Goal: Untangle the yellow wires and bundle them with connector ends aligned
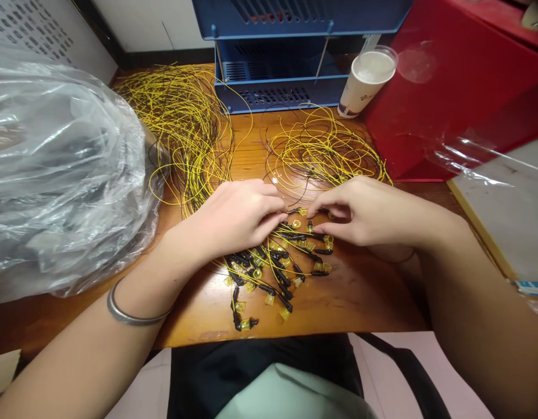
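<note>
Several black connectors with clear yellow caps (280, 273) lie on the wooden table in front of me, yellow wires trailing from them. My left hand (246, 212) is over the back of this pile, thumb and forefinger pinched at the end of a thin black piece. To its right my right hand (353, 215) holds its thumb and fingers apart, with nothing seen between them. A small black connector with a yellow cap (310, 226) stands just left of my right thumb tip. Behind my right hand lies a loose coil of yellow and black wires (321, 145).
A large bundle of yellow and black wires (181, 116) lies at the back left, beside a clear plastic bag (68, 174). Behind are a blue rack (273, 93), a paper cup (367, 78) and a red box (452, 87). The table's front edge is near my lap.
</note>
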{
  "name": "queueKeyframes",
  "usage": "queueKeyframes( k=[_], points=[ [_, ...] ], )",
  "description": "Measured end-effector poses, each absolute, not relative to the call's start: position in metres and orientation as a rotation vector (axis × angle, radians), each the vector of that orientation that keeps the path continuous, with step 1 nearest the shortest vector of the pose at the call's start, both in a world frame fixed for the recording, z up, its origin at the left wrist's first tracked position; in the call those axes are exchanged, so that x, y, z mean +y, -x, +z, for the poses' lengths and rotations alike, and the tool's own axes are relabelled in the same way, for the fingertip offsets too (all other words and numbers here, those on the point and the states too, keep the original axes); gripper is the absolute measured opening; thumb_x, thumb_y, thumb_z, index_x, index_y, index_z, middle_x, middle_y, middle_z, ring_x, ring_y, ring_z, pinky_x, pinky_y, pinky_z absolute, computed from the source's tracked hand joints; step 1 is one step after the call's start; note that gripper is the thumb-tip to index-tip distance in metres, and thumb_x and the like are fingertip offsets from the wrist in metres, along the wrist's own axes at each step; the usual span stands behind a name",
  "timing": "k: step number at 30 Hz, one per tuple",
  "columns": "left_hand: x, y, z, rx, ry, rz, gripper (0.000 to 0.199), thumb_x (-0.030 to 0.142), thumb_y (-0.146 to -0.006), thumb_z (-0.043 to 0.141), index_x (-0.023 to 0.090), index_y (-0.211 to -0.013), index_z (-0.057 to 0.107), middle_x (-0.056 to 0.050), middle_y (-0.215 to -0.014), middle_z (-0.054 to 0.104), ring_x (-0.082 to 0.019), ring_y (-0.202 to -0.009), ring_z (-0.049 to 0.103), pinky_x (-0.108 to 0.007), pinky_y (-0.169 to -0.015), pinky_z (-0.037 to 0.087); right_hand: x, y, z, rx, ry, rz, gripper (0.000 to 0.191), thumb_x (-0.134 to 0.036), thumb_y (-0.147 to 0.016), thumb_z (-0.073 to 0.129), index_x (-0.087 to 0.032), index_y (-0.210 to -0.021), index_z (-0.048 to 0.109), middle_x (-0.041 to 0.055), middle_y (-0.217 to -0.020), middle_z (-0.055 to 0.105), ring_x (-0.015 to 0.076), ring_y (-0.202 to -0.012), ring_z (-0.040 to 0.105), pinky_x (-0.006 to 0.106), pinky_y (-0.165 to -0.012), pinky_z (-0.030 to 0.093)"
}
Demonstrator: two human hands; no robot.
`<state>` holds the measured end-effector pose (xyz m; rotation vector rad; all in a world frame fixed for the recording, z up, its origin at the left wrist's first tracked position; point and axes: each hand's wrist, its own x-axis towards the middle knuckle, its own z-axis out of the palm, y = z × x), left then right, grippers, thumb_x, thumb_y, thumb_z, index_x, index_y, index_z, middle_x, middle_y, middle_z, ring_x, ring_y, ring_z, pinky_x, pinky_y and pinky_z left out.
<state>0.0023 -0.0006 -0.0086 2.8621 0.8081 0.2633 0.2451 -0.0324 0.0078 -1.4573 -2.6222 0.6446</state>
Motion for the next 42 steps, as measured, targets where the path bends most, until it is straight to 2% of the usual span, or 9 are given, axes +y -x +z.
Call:
queueKeyframes(
  k=[6,13,19,25,29,42],
  points=[
    [0.000,-0.002,-0.010,0.794,-2.853,0.283,0.029,0.031,-0.099,0.049,0.020,-0.101,0.076,-0.003,-0.090,0.071,-0.019,-0.086,0.065,-0.031,-0.067,0.044,-0.031,-0.241,0.006,-2.616,1.467,0.793,0.011,-0.026,-0.080,0.068,-0.027,-0.087,0.076,-0.0077,-0.056,0.049,0.0075,-0.047,0.035,0.025,-0.054,0.027],
    [-0.005,-0.005,-0.009,0.721,-2.786,0.513,0.030,0.036,-0.099,0.050,0.018,-0.106,0.073,-0.006,-0.102,0.068,-0.019,-0.093,0.064,-0.031,-0.081,0.051,-0.031,-0.241,0.009,-2.495,1.401,0.923,0.008,-0.028,-0.079,0.069,-0.023,-0.083,0.075,-0.0086,-0.052,0.037,0.0073,-0.047,0.033,0.025,-0.052,0.027],
    [-0.009,-0.009,-0.009,0.606,-2.735,0.570,0.030,0.039,-0.098,0.054,0.017,-0.103,0.074,-0.007,-0.100,0.064,-0.017,-0.087,0.061,-0.028,-0.071,0.048,-0.034,-0.241,0.014,-2.323,1.229,0.976,0.008,-0.026,-0.080,0.072,-0.019,-0.083,0.073,-0.0094,-0.051,0.026,0.0079,-0.049,0.025,0.025,-0.052,0.026],
    [-0.010,-0.010,-0.010,0.556,-2.615,0.524,0.027,0.033,-0.098,0.054,0.016,-0.098,0.074,-0.006,-0.093,0.062,-0.016,-0.083,0.058,-0.029,-0.075,0.048,-0.033,-0.239,0.015,-2.248,1.175,1.036,0.006,-0.022,-0.082,0.071,-0.017,-0.083,0.073,-0.0092,-0.052,0.024,0.0078,-0.048,0.023,0.026,-0.047,0.023],
    [-0.013,-0.010,-0.007,0.593,-2.540,0.466,0.023,0.031,-0.097,0.055,0.015,-0.091,0.071,-0.004,-0.091,0.060,-0.015,-0.082,0.057,-0.029,-0.076,0.047,-0.034,-0.239,0.015,-2.218,1.159,1.104,0.009,-0.024,-0.085,0.068,-0.016,-0.084,0.073,-0.0084,-0.052,0.028,0.0077,-0.048,0.025,0.026,-0.046,0.023],
    [-0.014,-0.010,-0.006,0.641,-2.502,0.398,0.020,0.031,-0.095,0.055,0.017,-0.092,0.068,-0.003,-0.091,0.058,-0.017,-0.085,0.057,-0.030,-0.078,0.045,-0.035,-0.235,0.015,-2.190,1.201,1.098,0.012,-0.027,-0.086,0.068,-0.017,-0.083,0.074,-0.0075,-0.052,0.031,0.0077,-0.049,0.027,0.027,-0.046,0.023]
  ],
)
